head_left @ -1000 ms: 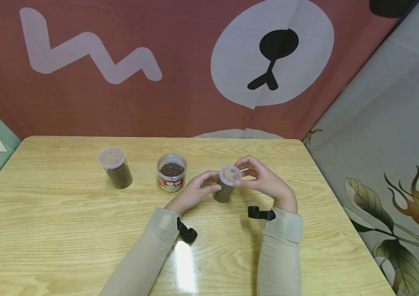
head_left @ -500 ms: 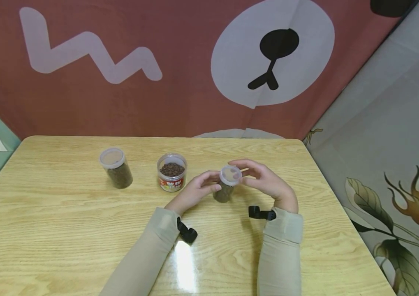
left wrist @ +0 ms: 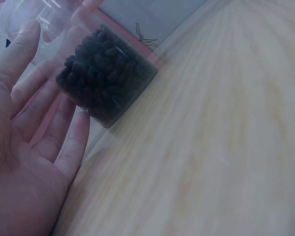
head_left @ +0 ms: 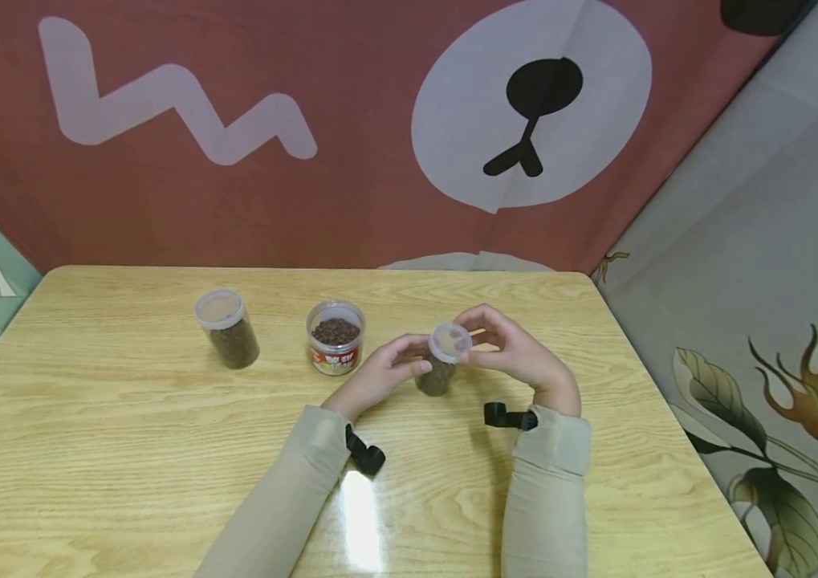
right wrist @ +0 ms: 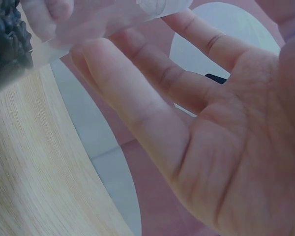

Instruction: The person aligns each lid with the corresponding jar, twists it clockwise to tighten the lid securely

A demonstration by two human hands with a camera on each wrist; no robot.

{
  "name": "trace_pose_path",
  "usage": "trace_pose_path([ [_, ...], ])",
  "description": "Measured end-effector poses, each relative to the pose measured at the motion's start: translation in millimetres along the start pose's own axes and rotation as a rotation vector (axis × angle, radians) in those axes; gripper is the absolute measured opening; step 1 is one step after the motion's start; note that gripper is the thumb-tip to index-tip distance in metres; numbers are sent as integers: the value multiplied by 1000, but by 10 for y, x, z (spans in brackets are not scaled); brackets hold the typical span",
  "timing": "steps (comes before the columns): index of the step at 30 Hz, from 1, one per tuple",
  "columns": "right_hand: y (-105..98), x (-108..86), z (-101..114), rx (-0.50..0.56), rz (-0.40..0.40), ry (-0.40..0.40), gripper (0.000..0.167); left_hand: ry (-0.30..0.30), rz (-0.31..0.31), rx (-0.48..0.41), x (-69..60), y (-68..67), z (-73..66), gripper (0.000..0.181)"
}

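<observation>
A clear plastic jar (head_left: 433,380) partly filled with dark pellets stands on the table, upright. My left hand (head_left: 378,376) holds it from the left, thumb in front and fingers behind; the left wrist view shows the pellets (left wrist: 105,69) through the wall. At the jar's translucent lid (head_left: 450,343), my right hand (head_left: 520,355) grips the rim from the right with its fingers and thumb. In the right wrist view the right fingers (right wrist: 130,93) reach to the jar's upper end, partly cut off by the frame.
An open tub (head_left: 335,359) with a red label and brown pellets inside stands left of my left hand. Farther left is a similar lidded jar (head_left: 234,343). The wooden table (head_left: 127,449) ends at a patterned cloth (head_left: 351,201) behind.
My right fingers shift forward along the lid's rim and back to nearly the same place. The left hand and the jar stay where they were.
</observation>
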State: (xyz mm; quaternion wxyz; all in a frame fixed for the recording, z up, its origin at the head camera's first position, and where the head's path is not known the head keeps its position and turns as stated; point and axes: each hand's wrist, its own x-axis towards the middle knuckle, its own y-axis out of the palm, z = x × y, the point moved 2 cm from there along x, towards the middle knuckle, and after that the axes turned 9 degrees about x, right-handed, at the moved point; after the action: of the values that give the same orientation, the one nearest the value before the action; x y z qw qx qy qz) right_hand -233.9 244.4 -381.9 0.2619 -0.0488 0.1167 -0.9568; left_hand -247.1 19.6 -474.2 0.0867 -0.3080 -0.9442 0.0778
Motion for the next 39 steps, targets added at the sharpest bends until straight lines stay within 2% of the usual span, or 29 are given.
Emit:
trace_pose_path([
  [13, -16, -3, -20, 13, -19, 63, 49, -2, -2, 5, 6, 7, -10, 44],
  [23, -33, -16, -13, 1, 44, -3, 56, -7, -8, 9, 10, 1, -11, 44],
  [31, -26, -13, -18, 13, 45, -13, 50, -9, -2, -4, 11, 1, 7, 44],
  [39, -23, -1, -42, -24, 47, -43, 45, -6, 3, -12, 11, 8, 19, 43],
])
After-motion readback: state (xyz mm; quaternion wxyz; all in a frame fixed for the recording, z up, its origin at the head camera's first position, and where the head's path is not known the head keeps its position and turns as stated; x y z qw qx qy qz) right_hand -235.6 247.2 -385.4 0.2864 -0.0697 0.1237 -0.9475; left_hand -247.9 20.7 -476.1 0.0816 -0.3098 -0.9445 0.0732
